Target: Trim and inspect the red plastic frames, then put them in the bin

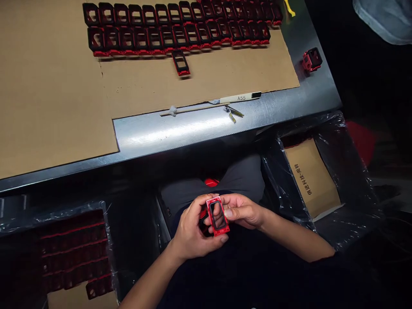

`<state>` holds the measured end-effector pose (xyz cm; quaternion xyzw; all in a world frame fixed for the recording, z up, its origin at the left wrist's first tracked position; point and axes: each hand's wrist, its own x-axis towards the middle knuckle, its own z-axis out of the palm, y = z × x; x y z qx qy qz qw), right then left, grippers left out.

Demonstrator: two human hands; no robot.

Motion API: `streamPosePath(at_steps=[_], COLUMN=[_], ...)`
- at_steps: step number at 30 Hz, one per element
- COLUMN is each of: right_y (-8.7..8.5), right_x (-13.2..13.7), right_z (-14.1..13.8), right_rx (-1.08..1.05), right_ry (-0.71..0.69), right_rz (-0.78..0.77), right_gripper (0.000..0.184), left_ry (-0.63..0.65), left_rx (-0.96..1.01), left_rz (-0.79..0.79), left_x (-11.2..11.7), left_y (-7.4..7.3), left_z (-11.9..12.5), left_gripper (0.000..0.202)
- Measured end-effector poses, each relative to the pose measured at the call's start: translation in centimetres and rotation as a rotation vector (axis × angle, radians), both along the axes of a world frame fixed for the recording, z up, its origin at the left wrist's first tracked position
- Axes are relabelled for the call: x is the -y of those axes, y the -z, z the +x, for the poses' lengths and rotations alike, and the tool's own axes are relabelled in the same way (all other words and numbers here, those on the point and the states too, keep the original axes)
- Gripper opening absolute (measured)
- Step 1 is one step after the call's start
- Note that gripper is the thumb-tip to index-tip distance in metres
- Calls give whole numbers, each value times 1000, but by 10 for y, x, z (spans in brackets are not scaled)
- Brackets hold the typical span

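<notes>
Both my hands hold one small red rectangular frame (218, 216) with a black inner rim, low over my lap, below the table's front edge. My left hand (192, 231) grips its left side and bottom, thumb under the lower end. My right hand (242, 210) pinches its right side with closed fingers. On the brown cardboard sheet (54, 94) at the back stand two rows of several matching red-and-black frames (180, 25). One more frame (180, 62) lies alone just in front of the rows.
A pen marked A55 (240, 98), a cotton swab stick (189, 110) and tweezers (234, 113) lie on the steel table (180, 128). A single red part (311, 59) sits at the right edge. Plastic-lined boxes stand at lower left (72, 253), holding stacked frames, and right (310, 178).
</notes>
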<state>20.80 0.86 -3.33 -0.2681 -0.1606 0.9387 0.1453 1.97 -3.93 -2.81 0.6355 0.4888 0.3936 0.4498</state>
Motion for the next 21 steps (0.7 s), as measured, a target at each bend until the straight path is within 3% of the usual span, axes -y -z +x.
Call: streamPosePath(at_steps=[21], right_y=[-3], right_x=[-3], right_z=[-3], right_rx=[35], right_ry=[42], right_rz=[67], right_gripper=[42], left_ry=[20], left_rx=[1], left_rz=[-37], left_x=[0], left_y=[4], left_z=[0], left_gripper=[70])
